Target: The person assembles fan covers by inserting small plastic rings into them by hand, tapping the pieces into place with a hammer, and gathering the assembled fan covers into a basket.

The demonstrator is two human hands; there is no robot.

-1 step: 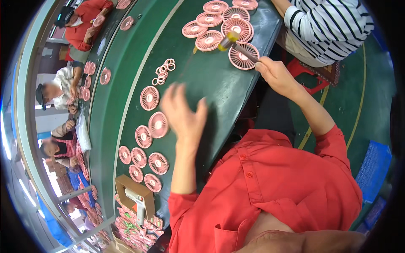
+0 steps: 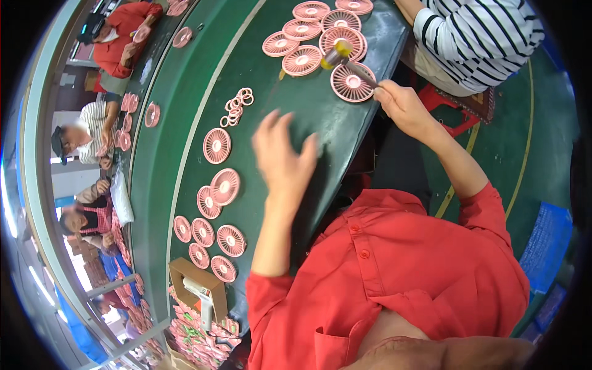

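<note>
My right hand (image 2: 404, 110) is closed round the handle of a small hammer (image 2: 336, 55) with a yellowish head. The hammer is held over pink round fan grilles, and its handle crosses above the nearest grille (image 2: 353, 83). My left hand (image 2: 282, 151), slightly blurred, hovers over the green work surface with fingers spread and nothing in it. To its left lies a single grille (image 2: 217, 145). Below that one, a grille (image 2: 225, 186) partly overlaps another grille (image 2: 209, 202). A cluster of small pink rings (image 2: 235, 106) sits above them.
Several more grilles (image 2: 231, 240) lie at the lower left, near a cardboard box (image 2: 216, 287) with a white gun-shaped tool (image 2: 206, 308) on it. Pink parts (image 2: 191, 333) are heaped below. A person in a striped shirt (image 2: 478, 43) sits at upper right. Other people work beyond the belt (image 2: 151, 185).
My left hand has moved right, away from the grilles. The grille beside it has shifted slightly left and overlaps its neighbour more. My right hand and the hammer have hardly moved.
</note>
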